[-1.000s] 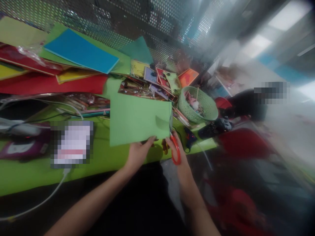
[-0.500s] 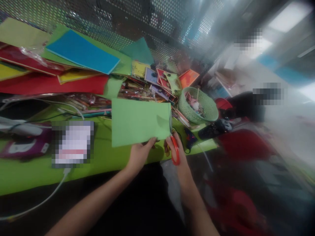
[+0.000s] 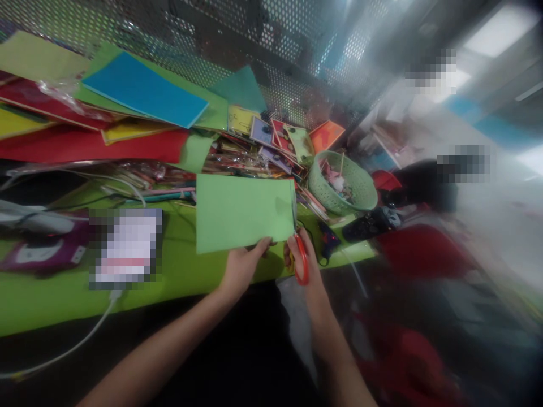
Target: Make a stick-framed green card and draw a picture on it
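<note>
A flat green sheet of paper is raised over the green-covered table. My left hand pinches its lower edge, thumb on top and the fingers mostly hidden beneath. In my right hand is a pair of scissors with red-orange handles, my fingers closed around them. Their blades point away from me along the sheet's right edge and touch it; how far apart the blades are is hard to make out.
A green basket with scraps stands behind my right hand. A phone on a white cable lies at left on the table. Colored sheets, such as a blue one, and small cards are piled along the back.
The left side of the green sheet has shifted slightly to the right and down. Both hands keep their hold, and the scissors remain at the right edge.
</note>
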A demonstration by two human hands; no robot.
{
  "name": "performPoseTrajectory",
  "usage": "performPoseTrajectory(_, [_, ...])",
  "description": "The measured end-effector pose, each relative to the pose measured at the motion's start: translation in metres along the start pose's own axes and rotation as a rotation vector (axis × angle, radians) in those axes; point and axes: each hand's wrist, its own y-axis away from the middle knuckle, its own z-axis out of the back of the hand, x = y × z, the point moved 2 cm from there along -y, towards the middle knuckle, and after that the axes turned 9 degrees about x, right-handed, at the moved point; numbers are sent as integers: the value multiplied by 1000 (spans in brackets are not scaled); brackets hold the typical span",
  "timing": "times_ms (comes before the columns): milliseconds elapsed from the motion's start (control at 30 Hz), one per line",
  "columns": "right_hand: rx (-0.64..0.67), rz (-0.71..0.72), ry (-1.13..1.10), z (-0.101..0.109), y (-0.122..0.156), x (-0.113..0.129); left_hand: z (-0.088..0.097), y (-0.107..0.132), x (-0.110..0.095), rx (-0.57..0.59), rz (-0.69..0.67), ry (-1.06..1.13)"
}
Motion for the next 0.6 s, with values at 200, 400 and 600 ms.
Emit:
performPoseTrajectory(200, [-38,17,1,-3,1,0,-1,-1,2,-2,9,7])
performPoseTrajectory(400, [-71,18,-9,-3,0,-4,-2,0,2,-10,39,1])
performPoseTrajectory(600, [-56,17,16,-2,-3,-4,-2,0,1,-5,36,-15])
